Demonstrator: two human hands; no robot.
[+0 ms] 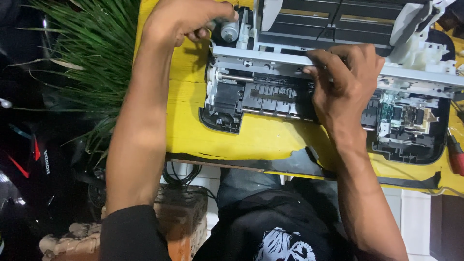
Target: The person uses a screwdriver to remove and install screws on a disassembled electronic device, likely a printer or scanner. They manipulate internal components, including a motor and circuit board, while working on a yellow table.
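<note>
While both hands (186, 19) grip, printer (328, 92) lies crosswise.

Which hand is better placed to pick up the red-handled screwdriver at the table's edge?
Probably the right hand. It rests on the opened printer, nearer the red-handled screwdriver. The left hand is at the printer's far end, by a small motor.
</note>
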